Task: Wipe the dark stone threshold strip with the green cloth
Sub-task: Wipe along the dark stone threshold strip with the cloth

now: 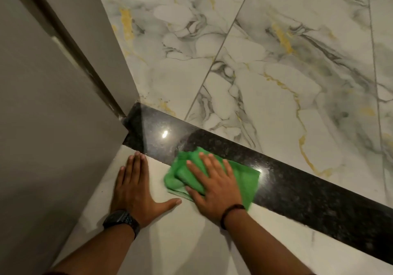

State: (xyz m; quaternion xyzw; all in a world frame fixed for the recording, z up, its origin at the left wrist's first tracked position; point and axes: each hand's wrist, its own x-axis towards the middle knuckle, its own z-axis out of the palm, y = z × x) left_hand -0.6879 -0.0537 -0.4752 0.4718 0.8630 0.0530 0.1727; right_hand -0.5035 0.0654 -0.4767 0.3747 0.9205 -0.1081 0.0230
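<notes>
Head view looks down on both forearms reaching forward over a pale floor tile (pixel 170 243). Pressed flat, palm down, the right hand (pixel 214 181) rests on the green cloth (pixel 244 179), fingers spread and extended rather than curled, so the cloth is pinned beneath the palm and not pinched or gripped. A thin dark band (pixel 230 213) circles the right wrist. The cloth is bunched into loose folds on its left side and lies flatter to the right; most of it sits on the dark stone threshold strip (pixel 308 192), while its near left corner overlaps the pale tile. Its edges look slightly blurred.

On the bare tile just beside the cloth, the left hand (pixel 136 189) lies open and flat with nothing in it, fingers together pointing towards the strip and fingertips close to its near edge, the thumb splayed out to the right towards the cloth. A black wristwatch (pixel 122 221) sits on the left wrist.

Running diagonally from the left middle to the lower right, the speckled, glossy threshold strip carries two bright light reflections, one left of the cloth and one at the cloth's right edge. Beyond it lies marble-patterned floor tiling (pixel 276 62) with grey and gold veining. A grey door frame (pixel 53 104) meets the strip's left end.
</notes>
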